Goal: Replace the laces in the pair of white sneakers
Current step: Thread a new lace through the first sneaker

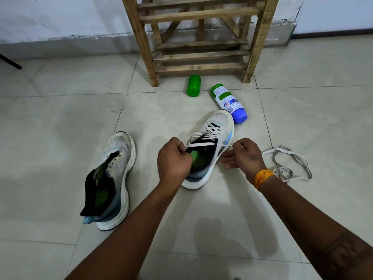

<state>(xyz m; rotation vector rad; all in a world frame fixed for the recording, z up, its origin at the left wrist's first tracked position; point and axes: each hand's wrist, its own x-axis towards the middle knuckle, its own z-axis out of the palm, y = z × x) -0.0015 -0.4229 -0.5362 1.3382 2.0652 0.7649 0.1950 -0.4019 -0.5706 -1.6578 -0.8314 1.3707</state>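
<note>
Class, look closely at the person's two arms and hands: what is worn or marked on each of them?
Both forearms are bare, with no sleeves or gloves. The right hand has a small dark tattoo on its back, an orange band circles that wrist, and a larger dark tattoo marks that forearm. The left hand wears nothing.

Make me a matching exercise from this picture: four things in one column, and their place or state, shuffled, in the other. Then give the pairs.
Things:
1. left sneaker
2. right sneaker
3. loose lace
4. green cap

Place or state:
A. lies in a tangle on the floor beside the right wrist
B. stands near the foot of the wooden rack
C. has no lace in its eyelets
D. partly laced, with a lace end pinched in each hand

Pairs: 1-C, 2-D, 3-A, 4-B

The left hand and the right hand each pinch one end.
</note>
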